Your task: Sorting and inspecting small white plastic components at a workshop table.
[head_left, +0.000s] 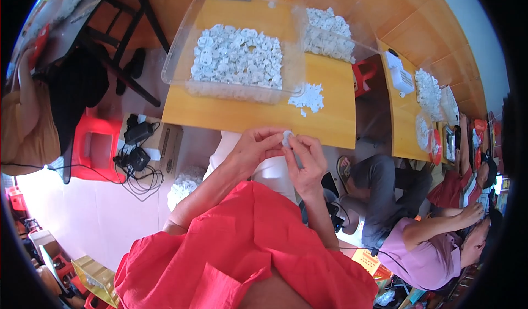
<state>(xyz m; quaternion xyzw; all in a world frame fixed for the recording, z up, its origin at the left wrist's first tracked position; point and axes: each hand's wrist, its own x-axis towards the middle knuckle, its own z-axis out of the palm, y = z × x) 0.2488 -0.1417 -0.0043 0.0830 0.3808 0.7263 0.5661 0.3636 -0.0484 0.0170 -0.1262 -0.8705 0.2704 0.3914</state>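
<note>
Both hands are raised in front of the wooden table's [220, 114] near edge, their fingertips meeting. Pinched between them is a small round white plastic piece [286, 138]. My left hand [256, 148] grips it from the left with thumb and fingers. On the other side, my right hand [309, 160] has thumb and index finger against the same piece. Its finer shape is covered by my fingers. Beyond my hands stands a clear plastic bin [175, 61] holding many similar white pieces [236, 56]. A loose heap of small white parts [311, 98] lies on the tabletop, right of the bin.
A second clear container with white pieces [329, 34] stands at the back right. Left of the table are a red stool [96, 144] and a cardboard box [170, 144] with black adapters and cables. Other people sit on the right, one in a pink shirt [421, 254].
</note>
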